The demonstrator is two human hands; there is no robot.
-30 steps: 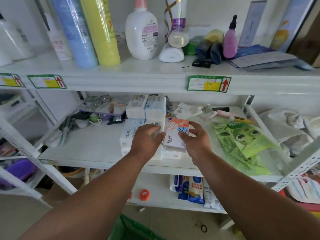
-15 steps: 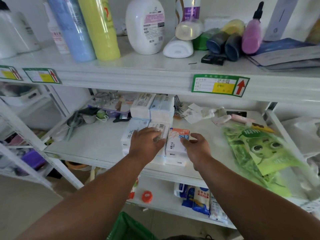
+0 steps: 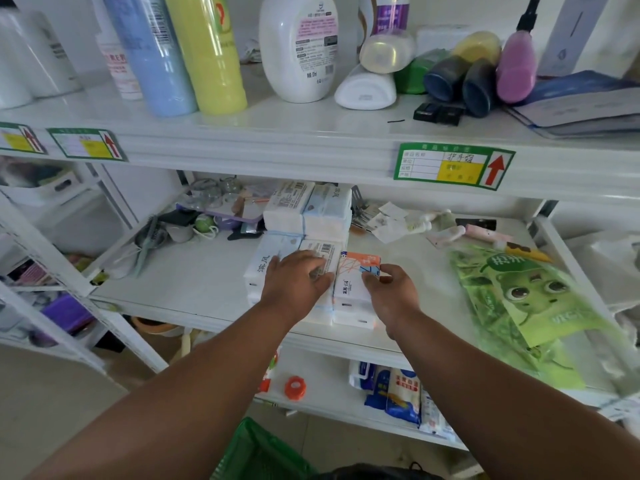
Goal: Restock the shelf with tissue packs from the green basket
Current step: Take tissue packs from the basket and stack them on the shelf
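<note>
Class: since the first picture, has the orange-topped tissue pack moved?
Yes. The orange-topped tissue pack has come down onto the white packs below it; earlier it was tilted up, held higher.

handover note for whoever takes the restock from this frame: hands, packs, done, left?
Left hand: flat on the white tissue pack stack on the middle shelf, pressing, not gripping.
Right hand: fingers pinch the right edge of the orange-topped tissue pack, which lies on top of white packs at the stack's right side.
More packs are stacked behind.
Green basket: on the floor below; contents not visible.
Done: orange-topped pack is set on the stack.
Left: let go, straighten it, check the basket for more.
</note>
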